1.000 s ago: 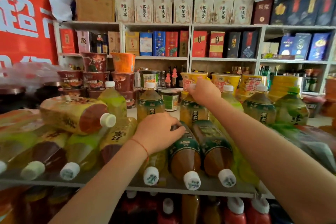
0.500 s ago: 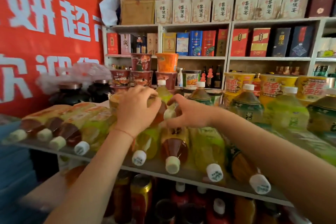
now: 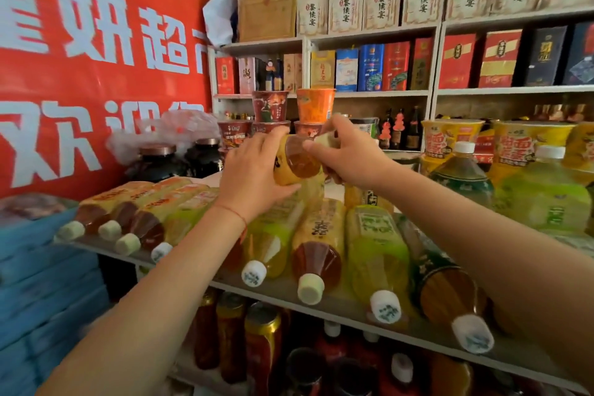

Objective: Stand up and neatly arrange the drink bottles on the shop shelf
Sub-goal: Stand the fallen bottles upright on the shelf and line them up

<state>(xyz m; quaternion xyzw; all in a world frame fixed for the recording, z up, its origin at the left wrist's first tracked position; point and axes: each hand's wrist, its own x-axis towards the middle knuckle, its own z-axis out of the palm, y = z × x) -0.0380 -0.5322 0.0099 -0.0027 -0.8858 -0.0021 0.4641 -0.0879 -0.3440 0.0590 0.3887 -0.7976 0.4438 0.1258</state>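
Observation:
Both hands hold one amber tea bottle [image 3: 294, 162] with a yellow label, lifted above the shelf [image 3: 340, 302] and tilted with its cap to the right. My left hand [image 3: 254, 173] grips its body from the left. My right hand [image 3: 345, 156] grips its neck and pale cap. Below them several bottles lie on their sides with caps toward me, among them a brown tea bottle [image 3: 316, 251] and a yellow-green one [image 3: 377, 254]. More lie in a row at the left [image 3: 138, 219]. Upright green bottles [image 3: 463, 177] stand at the right.
Stacked noodle cups [image 3: 291, 112] stand right behind the lifted bottle. Yellow noodle tubs [image 3: 450, 141] line the back right. Dark jars [image 3: 157, 161] sit at the back left by a red banner [image 3: 96, 58]. Blue crates [image 3: 41, 273] stand left; cans and bottles fill the lower shelf [image 3: 263, 341].
The bottle lying on top of the pile has risen off it in both hands. The view has swung left and moved closer to the shelf.

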